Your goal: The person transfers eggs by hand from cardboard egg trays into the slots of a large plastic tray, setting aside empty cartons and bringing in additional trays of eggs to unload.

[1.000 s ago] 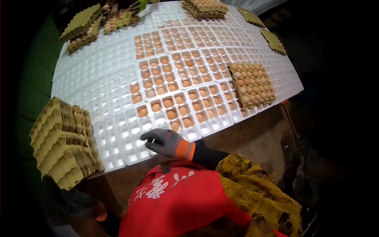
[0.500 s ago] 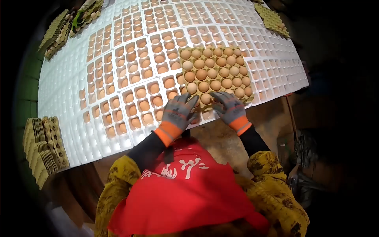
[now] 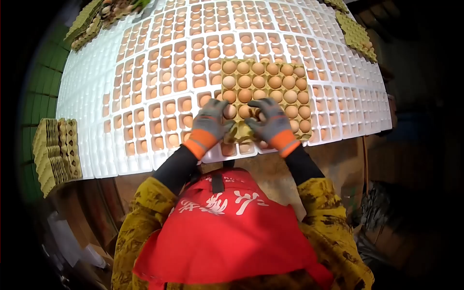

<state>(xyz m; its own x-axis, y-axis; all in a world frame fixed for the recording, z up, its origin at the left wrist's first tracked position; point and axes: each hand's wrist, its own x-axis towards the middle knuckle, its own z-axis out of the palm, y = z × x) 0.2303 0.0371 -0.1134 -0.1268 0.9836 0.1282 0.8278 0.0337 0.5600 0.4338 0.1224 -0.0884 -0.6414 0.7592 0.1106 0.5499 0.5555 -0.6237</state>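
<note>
A pulp tray (image 3: 307,133) full of brown eggs lies over white plastic egg trays (image 3: 145,162) near the table's front edge. My left hand (image 3: 211,121), in a grey and orange glove, is at the tray's left front corner, its curled fingers against an egg (image 3: 229,111). On the front part of the tray, my right hand (image 3: 268,121) bends its fingers around an egg (image 3: 261,116), partly hidden under them. Between my hands, some cups at the tray's front edge show no eggs. Many cups of the white trays around hold eggs.
Stacked pulp trays (image 3: 50,152) stand at the table's left front corner. More pulp trays (image 3: 355,36) lie at the right back edge. At the back left are further stacks (image 3: 83,21) and a green-and-white gloved hand (image 3: 141,4) of another person, partly visible.
Both hands have moved slightly up over the front rows of the pulp tray since half a second ago. Some front cups are now bare. The view has shifted.
</note>
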